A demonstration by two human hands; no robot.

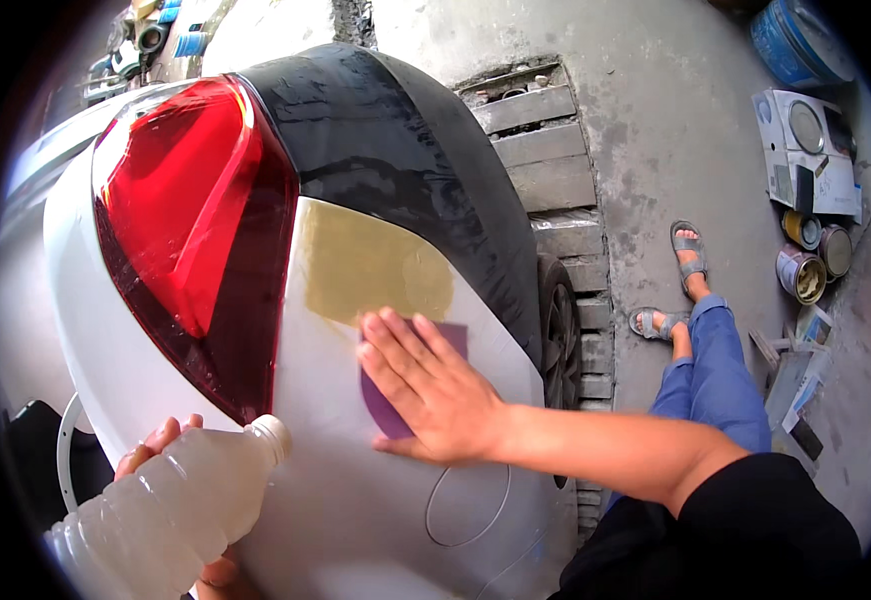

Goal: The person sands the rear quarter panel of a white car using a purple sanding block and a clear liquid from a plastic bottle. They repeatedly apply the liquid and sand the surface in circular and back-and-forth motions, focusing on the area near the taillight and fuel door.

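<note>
My right hand lies flat, fingers stretched out, on a purple sheet like sandpaper, pressed to the pale car panel. Just above it is an olive-tan patch on the panel. My left hand grips a translucent, ridged plastic bottle of cloudy liquid, tilted with its open mouth toward the right, over the bodywork. The bottle hides much of that hand. A red tail light borders the panel on the left, and a dark cover or upper panel adjoins it at the top.
My legs in sandals stand on concrete beside a slatted drain. The car's wheel shows at the panel's right edge. Paint cans, a white box and a blue bucket sit along the right.
</note>
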